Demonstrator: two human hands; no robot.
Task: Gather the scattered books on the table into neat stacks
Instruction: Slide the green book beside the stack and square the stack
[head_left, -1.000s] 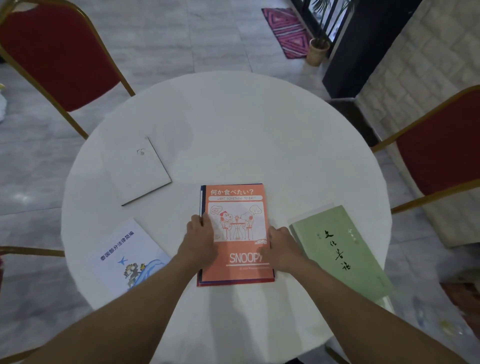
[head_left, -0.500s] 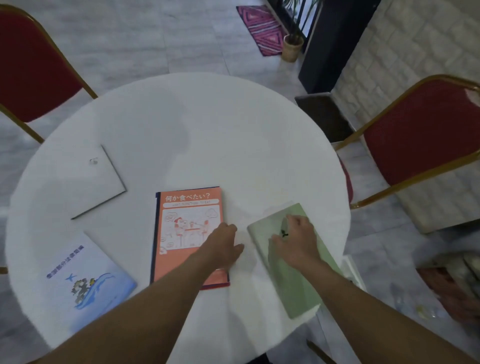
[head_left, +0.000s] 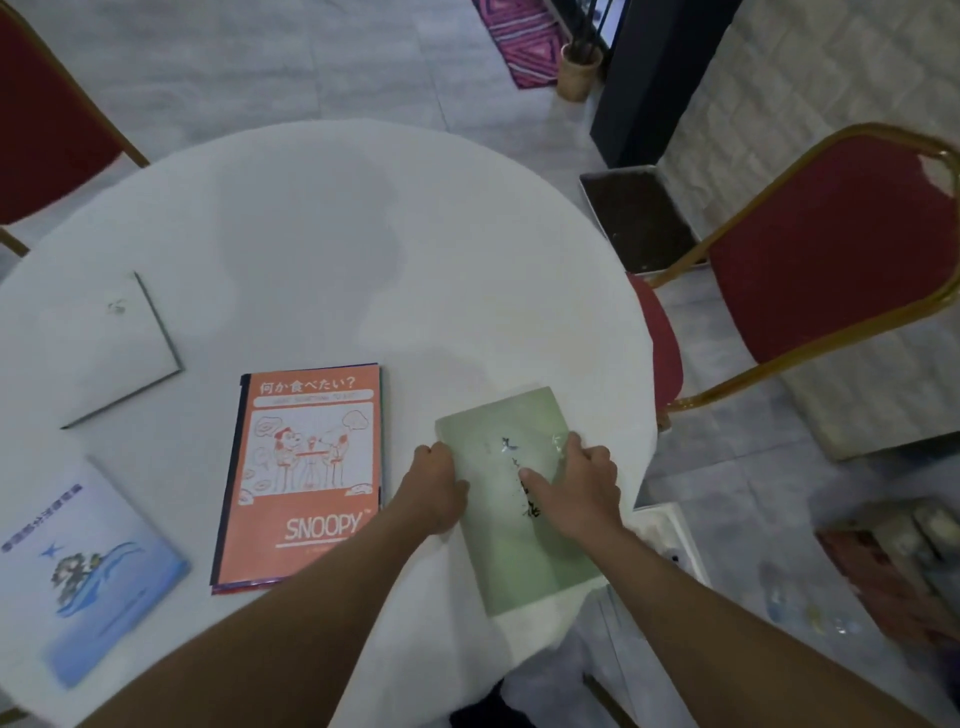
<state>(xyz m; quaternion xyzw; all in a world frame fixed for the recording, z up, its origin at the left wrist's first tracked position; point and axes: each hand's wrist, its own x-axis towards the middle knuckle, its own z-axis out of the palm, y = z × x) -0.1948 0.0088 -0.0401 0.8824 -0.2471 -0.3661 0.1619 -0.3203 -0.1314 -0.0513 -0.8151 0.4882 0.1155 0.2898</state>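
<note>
A pale green book (head_left: 524, 551) lies near the right front edge of the round white table (head_left: 332, 239). My left hand (head_left: 434, 488) grips its left edge. My right hand (head_left: 584, 480) presses on its cover and right edge, thumb across the black title. The orange Snoopy book (head_left: 306, 478) lies to the left on top of another book whose dark edges show. A white book (head_left: 104, 343) rests at the far left. A light blue book (head_left: 88, 566) lies at the front left.
A red chair with a gold frame (head_left: 831, 249) stands to the right, its seat tucked under the table edge. Another red chair (head_left: 47, 104) stands at the back left. A dark tray (head_left: 639, 218) and white boxes (head_left: 670, 540) sit on the floor to the right.
Both hands left the Snoopy book and moved right onto the green book. My left hand now grips its left edge. The view has swung to the right.
</note>
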